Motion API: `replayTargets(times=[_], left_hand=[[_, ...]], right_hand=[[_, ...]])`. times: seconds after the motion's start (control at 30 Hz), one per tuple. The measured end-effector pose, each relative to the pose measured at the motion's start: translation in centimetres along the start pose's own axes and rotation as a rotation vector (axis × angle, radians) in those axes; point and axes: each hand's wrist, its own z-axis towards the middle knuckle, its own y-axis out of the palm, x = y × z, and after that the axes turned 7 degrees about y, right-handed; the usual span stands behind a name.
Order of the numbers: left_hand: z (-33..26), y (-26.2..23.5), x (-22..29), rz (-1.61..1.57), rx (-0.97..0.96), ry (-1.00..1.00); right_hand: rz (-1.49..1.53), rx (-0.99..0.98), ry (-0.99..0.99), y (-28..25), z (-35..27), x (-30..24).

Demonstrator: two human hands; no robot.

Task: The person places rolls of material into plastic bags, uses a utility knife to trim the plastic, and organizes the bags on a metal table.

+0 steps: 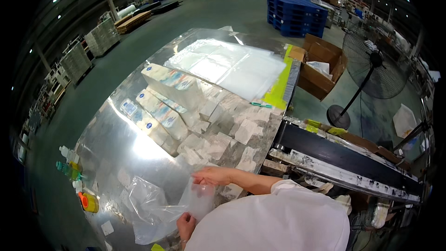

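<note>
Plastic bag (158,204), seemingly pinched by both hands, left (186,225) half hidden by sleeve.

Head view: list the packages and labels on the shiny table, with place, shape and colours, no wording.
Packs: table middle, leaning row of white oblong packs with blue and orange labels.
Bag stack: far end, flat clear sheets.
Clear bag: near edge, crumpled, held by left hand and right hand.
Tape roll: left edge, yellow and orange.
</note>
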Motion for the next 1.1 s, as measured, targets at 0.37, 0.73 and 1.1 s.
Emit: replayTargets(times=[0.37, 0.73, 1.1], left_hand=[[1.5, -3.7, 2.4, -0.367, 0.545, 0.004], [0.3, 2.7, 11.8, -0.593, 0.035, -0.213], [0.2, 1.1, 8.5, -0.273, 0.309, -0.091]], right_hand=[[-0.238, 0.056, -0.138, -4.4, -1.8, 1.1], [-0.259, 0.009, -0.153, 1.1, 1.4, 2.8], [-0.185, 0.151, -0.141, -0.3, 0.6, 1.5]])
